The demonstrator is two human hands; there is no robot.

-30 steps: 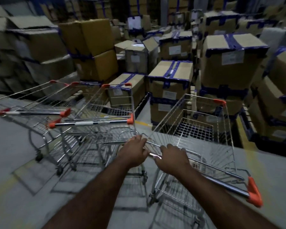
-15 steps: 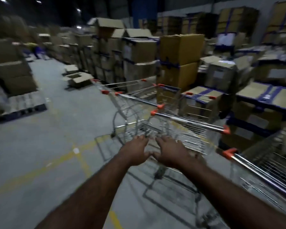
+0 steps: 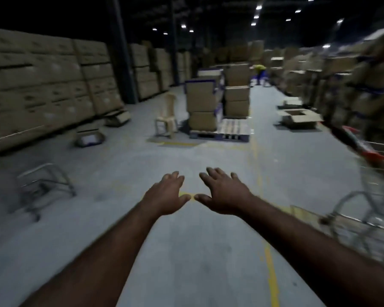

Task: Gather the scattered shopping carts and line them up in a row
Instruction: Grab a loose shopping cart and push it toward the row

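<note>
Both my hands hover over the grey warehouse floor, palms down, fingers spread, holding nothing. My left hand [image 3: 165, 193] and my right hand [image 3: 223, 192] are side by side, thumbs almost touching. A wire shopping cart [image 3: 374, 191] with orange-red handle ends stands at the right edge, blurred and partly cut off. Far to my left a small metal cart frame [image 3: 43, 188] stands alone on the floor, blurred.
A pallet [image 3: 222, 132] stacked with cardboard boxes stands ahead in the aisle, with a plastic chair [image 3: 166, 116] to its left. Tall box stacks [image 3: 42, 85] line the left side and more line the right. Loose open boxes [image 3: 297, 117] lie on the floor. A person [image 3: 259, 73] is far back.
My hands let go of the cart handle and now hang open. My view swung left, away from the row of carts, toward the open aisle.
</note>
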